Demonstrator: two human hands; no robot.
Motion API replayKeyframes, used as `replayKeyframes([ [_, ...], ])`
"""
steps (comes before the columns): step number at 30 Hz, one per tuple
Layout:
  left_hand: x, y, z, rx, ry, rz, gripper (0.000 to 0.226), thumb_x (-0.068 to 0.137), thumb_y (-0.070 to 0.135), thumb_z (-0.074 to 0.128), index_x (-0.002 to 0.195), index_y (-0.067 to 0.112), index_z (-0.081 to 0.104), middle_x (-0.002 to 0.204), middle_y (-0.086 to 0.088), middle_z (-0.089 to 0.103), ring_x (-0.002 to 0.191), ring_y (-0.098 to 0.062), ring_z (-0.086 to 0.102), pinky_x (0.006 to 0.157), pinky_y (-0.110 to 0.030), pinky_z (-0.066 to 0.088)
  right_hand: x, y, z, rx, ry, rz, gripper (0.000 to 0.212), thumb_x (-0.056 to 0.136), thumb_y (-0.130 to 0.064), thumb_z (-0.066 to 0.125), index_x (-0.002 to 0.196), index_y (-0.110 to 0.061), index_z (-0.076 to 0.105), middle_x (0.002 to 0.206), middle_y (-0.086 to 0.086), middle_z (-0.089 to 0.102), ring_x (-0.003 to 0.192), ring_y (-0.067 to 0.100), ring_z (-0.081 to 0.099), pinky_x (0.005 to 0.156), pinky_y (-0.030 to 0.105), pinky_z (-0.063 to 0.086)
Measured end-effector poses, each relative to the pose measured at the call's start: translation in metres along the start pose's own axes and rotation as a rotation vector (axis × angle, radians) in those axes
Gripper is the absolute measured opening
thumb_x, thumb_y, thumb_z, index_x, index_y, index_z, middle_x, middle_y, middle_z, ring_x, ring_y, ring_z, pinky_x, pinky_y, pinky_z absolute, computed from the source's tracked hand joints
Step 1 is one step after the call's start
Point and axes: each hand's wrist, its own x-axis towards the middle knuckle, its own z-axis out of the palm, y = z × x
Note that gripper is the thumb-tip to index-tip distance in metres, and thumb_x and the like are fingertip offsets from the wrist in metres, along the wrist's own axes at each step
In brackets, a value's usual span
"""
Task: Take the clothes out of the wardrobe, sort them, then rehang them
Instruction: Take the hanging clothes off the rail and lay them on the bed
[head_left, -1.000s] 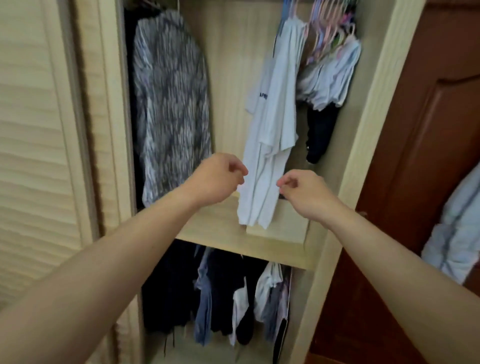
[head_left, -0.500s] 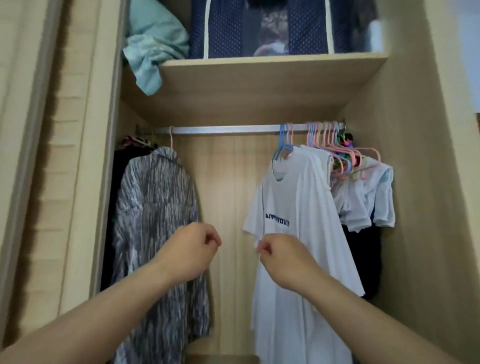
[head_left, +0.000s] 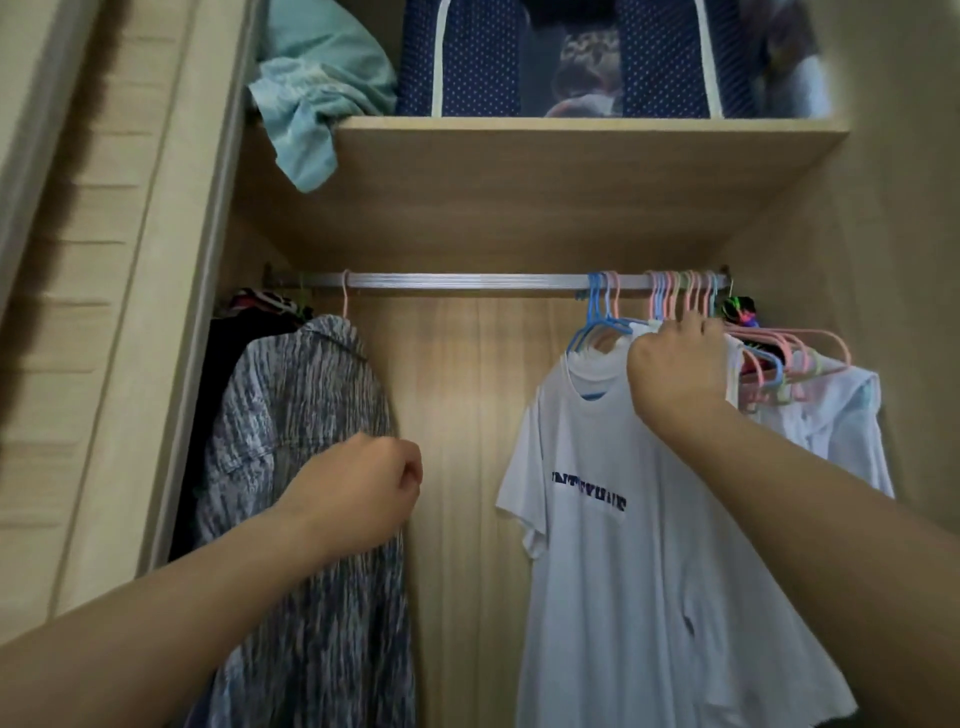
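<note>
Risen, right hand (head_left: 678, 371) grips white T-shirt (head_left: 613, 545) shoulder.

- The white T-shirt (head_left: 613, 519), hanging from the rail (head_left: 467, 281) towards its right end, carries one line of dark blue capital lettering across the chest.
- That lettering is too blurred to read with any certainty; the individual letters cannot be told apart.
- No other writing, label, brand or number can be made out anywhere below or above the rail.
</note>
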Motion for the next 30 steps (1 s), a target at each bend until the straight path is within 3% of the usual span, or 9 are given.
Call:
replayKeyframes([
  [5,0.006,-0.017,0.009,0.097,0.024,-0.022,0.020,0.095,0.025,0.045,0.083,0.031,0.060,0.076,0.011,0.063,0.071,-0.014,0.062,0.060,-0.032,0.048,0.023,-0.009,0.012,-0.017,0.058,0.164,0.035,0.092,-0.020,0.047,0.123,-0.010,0.059,0.121,0.014,0.051,0.110,0.031,0.046,0.089,0.036,0.038],
  [9,0.021,-0.027,0.010,0.105,0.061,-0.048,0.022,0.096,0.025,0.044,0.088,0.029,0.065,0.076,0.010,0.065,0.069,-0.013,0.063,0.063,-0.035,0.056,0.034,-0.016,0.014,0.143,-0.030,0.062,0.030,0.094,-0.011,0.048,0.120,-0.006,0.063,0.121,0.019,0.056,0.109,0.035,0.057,0.087,0.038,0.048],
  [14,0.041,-0.024,0.017,0.083,0.069,-0.025,0.024,0.096,0.025,0.045,0.093,0.029,0.068,0.082,0.008,0.068,0.075,-0.016,0.065,0.071,-0.038,0.058,0.047,-0.049,-0.009,0.937,-0.255,0.129,0.034,0.102,-0.012,0.042,0.127,0.005,0.058,0.134,0.024,0.056,0.122,0.040,0.054,0.096,0.037,0.046],
  [16,0.046,-0.022,0.018,0.084,0.072,-0.017,0.024,0.097,0.025,0.045,0.095,0.030,0.069,0.083,0.009,0.068,0.076,-0.015,0.065,0.072,-0.038,0.057,0.049,-0.060,-0.015,1.293,-0.353,0.216,0.028,0.101,-0.006,0.041,0.120,-0.002,0.061,0.123,0.020,0.060,0.107,0.033,0.061,0.088,0.035,0.049],
  [19,0.051,-0.023,0.017,0.125,0.070,-0.015,0.024,0.095,0.026,0.044,0.095,0.031,0.068,0.082,0.009,0.067,0.075,-0.015,0.064,0.068,-0.038,0.058,0.048,-0.064,-0.019,1.727,-0.612,0.283,0.008,0.096,-0.009,0.052,0.091,-0.009,0.057,0.090,0.013,0.061,0.076,0.024,0.059,0.074,0.031,0.050],
  [21,0.049,-0.027,0.013,0.139,0.070,-0.029,0.022,0.094,0.026,0.045,0.090,0.030,0.066,0.079,0.009,0.065,0.072,-0.015,0.063,0.065,-0.037,0.057,0.052,-0.068,-0.012,1.764,-0.778,0.284,0.008,0.092,-0.012,0.057,0.097,-0.006,0.059,0.090,0.014,0.060,0.072,0.025,0.059,0.065,0.029,0.053],
  [24,0.040,-0.035,0.007,0.175,0.103,-0.072,0.019,0.095,0.028,0.046,0.085,0.031,0.062,0.079,0.011,0.064,0.073,-0.014,0.063,0.065,-0.036,0.056,0.069,-0.081,-0.001,1.753,-0.833,0.358,0.024,0.086,-0.009,0.059,0.110,-0.007,0.060,0.093,0.013,0.057,0.071,0.023,0.057,0.056,0.029,0.051],
  [28,0.023,-0.046,-0.002,0.195,0.126,-0.087,0.020,0.098,0.030,0.046,0.084,0.033,0.060,0.076,0.012,0.063,0.073,-0.009,0.062,0.066,-0.035,0.056,0.093,-0.098,0.013,1.788,-0.824,0.374,0.019,0.089,-0.002,0.057,0.108,-0.006,0.058,0.100,0.013,0.052,0.081,0.023,0.058,0.076,0.036,0.054],
  [30,0.019,-0.048,-0.007,0.189,0.123,-0.091,0.021,0.099,0.031,0.045,0.088,0.035,0.063,0.077,0.012,0.065,0.072,-0.007,0.062,0.065,-0.035,0.056,0.102,-0.107,0.013,1.801,-0.782,0.368,0.018,0.091,0.000,0.053,0.109,-0.005,0.054,0.100,0.012,0.050,0.080,0.022,0.057,0.075,0.035,0.050],
])
